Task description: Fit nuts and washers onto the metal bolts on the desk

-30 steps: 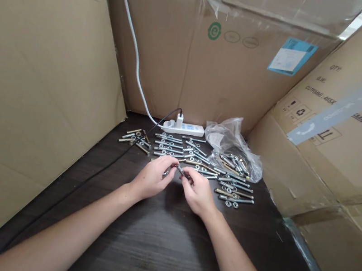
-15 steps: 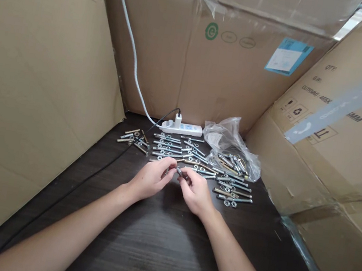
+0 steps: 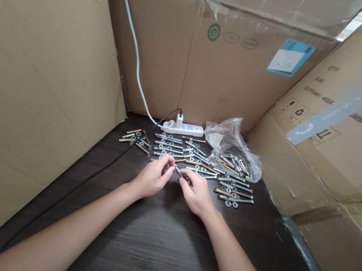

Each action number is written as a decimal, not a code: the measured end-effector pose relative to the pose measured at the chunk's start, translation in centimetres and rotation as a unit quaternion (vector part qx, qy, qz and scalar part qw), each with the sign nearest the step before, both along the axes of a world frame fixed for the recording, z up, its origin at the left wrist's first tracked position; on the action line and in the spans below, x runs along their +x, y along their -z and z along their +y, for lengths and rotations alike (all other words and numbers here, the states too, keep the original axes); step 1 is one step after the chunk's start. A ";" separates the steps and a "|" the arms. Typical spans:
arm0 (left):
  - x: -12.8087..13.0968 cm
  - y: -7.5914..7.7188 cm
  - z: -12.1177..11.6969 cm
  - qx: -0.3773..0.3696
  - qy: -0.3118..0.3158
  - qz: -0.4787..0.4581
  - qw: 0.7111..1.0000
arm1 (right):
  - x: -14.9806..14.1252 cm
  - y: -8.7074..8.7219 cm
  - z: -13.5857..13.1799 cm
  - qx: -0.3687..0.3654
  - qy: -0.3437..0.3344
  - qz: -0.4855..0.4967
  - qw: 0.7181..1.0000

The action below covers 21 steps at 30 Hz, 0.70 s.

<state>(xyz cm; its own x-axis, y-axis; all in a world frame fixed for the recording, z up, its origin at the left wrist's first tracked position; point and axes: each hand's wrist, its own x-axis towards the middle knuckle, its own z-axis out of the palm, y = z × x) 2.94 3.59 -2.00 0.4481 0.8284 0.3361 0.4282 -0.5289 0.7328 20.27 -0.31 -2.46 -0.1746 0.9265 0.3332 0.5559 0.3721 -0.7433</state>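
A small grey metal bolt (image 3: pixel 178 171) slants between my two hands above the dark table. My right hand (image 3: pixel 196 192) pinches its lower end between thumb and fingers. At the upper end are the curled fingers of my left hand (image 3: pixel 155 176), thumb and forefinger nearly together; whatever small part they grip is hidden. Just beyond both hands lie rows of silver and brass-coloured bolts (image 3: pixel 168 144) with washers and nuts among them. To the right of my right hand is another group of bolts (image 3: pixel 235 193), with two loose washers (image 3: pixel 232 204) at its near side.
A clear plastic bag (image 3: pixel 227 138) with more bolts lies at the back right, beside a white power strip (image 3: pixel 187 130). A black cable (image 3: pixel 92 175) crosses the left side past a loose pile of bolts (image 3: pixel 135 139). Cardboard boxes (image 3: pixel 155 58) wall in the table (image 3: pixel 156 246).
My left hand has shifted slightly away from my right, and more of the bolt shows between them. The whole view has moved a little; the parts on the table lie as before.
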 end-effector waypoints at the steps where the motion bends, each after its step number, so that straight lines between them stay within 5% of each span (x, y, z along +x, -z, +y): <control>1: 0.0 0.1 0.0 -0.003 0.000 -0.003 1.000 | 0.0 0.0 0.0 -0.002 -0.001 0.001 1.000; 21: 0.9 0.4 -0.3 -0.127 0.041 -0.155 0.979 | 0.0 0.3 0.1 -0.042 -0.016 0.011 0.999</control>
